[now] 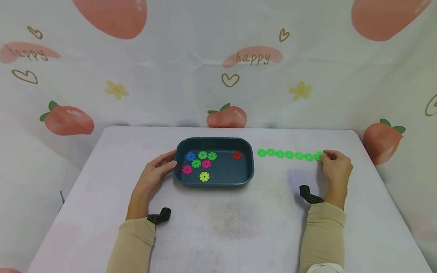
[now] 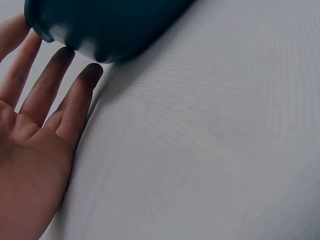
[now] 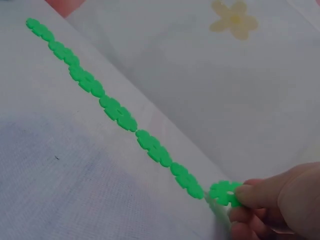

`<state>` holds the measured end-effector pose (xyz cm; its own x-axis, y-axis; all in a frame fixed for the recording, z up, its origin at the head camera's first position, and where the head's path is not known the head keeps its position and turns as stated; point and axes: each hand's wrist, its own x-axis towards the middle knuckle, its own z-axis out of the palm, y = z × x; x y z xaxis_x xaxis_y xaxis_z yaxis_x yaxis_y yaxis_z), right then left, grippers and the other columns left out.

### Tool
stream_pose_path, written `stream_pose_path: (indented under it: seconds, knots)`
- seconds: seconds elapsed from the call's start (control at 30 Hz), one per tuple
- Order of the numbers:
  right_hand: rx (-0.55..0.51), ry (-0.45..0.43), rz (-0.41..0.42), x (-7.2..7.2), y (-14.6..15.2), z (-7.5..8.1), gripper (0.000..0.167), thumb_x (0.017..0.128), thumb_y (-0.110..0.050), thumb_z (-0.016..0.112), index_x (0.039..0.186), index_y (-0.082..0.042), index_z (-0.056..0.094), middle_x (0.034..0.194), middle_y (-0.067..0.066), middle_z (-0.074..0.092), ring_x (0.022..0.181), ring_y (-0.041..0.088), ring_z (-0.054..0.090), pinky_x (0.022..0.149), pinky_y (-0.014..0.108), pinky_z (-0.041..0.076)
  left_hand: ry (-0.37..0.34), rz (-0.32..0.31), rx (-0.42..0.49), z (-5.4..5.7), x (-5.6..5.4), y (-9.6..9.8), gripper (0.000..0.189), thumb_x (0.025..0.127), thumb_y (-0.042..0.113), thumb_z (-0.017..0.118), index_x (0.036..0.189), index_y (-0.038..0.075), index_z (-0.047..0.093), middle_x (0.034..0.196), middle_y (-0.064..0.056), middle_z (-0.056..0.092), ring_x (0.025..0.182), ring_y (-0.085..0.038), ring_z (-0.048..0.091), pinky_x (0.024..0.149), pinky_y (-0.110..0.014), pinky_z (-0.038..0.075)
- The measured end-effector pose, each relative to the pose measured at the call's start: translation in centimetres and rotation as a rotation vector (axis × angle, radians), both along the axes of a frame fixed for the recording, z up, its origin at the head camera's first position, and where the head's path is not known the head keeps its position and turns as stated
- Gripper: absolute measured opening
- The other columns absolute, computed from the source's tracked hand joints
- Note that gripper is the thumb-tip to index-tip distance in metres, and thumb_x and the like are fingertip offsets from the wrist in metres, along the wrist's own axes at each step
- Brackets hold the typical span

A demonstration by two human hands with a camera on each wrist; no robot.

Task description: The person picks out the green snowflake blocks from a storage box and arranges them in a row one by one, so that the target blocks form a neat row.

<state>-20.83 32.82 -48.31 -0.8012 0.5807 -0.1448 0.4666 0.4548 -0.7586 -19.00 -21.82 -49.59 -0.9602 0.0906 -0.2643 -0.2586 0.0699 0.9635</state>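
At the left end of the dark blue tray (image 1: 216,185), my left hand (image 1: 155,172) holds the rim, the thumb near the edge. In the left wrist view the fingertips of that hand (image 2: 50,115) meet the tray's outer wall (image 2: 100,30). My right hand (image 1: 337,169) pinches a green notched plastic disc (image 3: 225,194) between thumb and fingers. This disc is at the right end of a row of green notched discs (image 1: 289,154) lying on the table; in the right wrist view it looks tilted up from them.
Inside the tray lie several loose discs: a blue one (image 1: 191,156), a yellow one (image 1: 204,177), a red one (image 1: 237,155), plus pink and green ones. The white table (image 1: 224,243) backs onto a patterned cloth (image 1: 185,72).
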Motion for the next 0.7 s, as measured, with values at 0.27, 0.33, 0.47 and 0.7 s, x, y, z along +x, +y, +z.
stream_pose_path:
  seconds: [0.27, 0.33, 0.47, 0.7]
  knots:
    - [0.03, -0.016, 0.015, 0.12, 0.01, 0.12, 0.039, 0.101, -0.021, 0.053, 0.134, -0.005, 0.066, 0.128, 0.018, 0.066, 0.114, 0.029, 0.057, 0.076, 0.024, 0.039, 0.003, 0.005, 0.009, 0.08, 0.17, -0.01, 0.061, 0.097, 0.033, 0.071, 0.152, 0.017, 0.049, 0.16, -0.005, 0.047, 0.138, -0.006, 0.048, 0.101, -0.013, 0.045]
    - [0.033, -0.028, 0.017, 0.17, 0.01, 0.13, 0.039, 0.101, -0.022, 0.053, 0.133, -0.005, 0.067, 0.129, 0.019, 0.066, 0.116, 0.03, 0.057, 0.077, 0.024, 0.04, 0.008, 0.003, 0.005, 0.08, 0.15, -0.02, 0.061, 0.097, 0.033, 0.071, 0.152, 0.017, 0.05, 0.159, -0.005, 0.047, 0.137, -0.006, 0.048, 0.101, -0.013, 0.045]
    - [0.032, -0.045, 0.024, 0.26, 0.05, 0.03, 0.038, 0.1, -0.023, 0.056, 0.131, -0.003, 0.068, 0.13, 0.02, 0.067, 0.118, 0.033, 0.059, 0.078, 0.027, 0.043, 0.008, 0.003, 0.003, -0.02, 0.04, -0.02, 0.062, 0.096, 0.034, 0.071, 0.152, 0.017, 0.05, 0.159, -0.006, 0.047, 0.136, -0.006, 0.049, 0.101, -0.013, 0.045]
    - [0.074, -0.029, 0.035, 0.38, 0.03, -0.29, 0.037, 0.097, -0.019, 0.056, 0.127, -0.001, 0.07, 0.126, 0.022, 0.069, 0.116, 0.035, 0.061, 0.083, 0.031, 0.045, 0.001, 0.006, 0.012, -0.22, -0.08, -0.03, 0.063, 0.095, 0.034, 0.073, 0.152, 0.016, 0.05, 0.159, -0.006, 0.047, 0.137, -0.006, 0.049, 0.101, -0.012, 0.045]
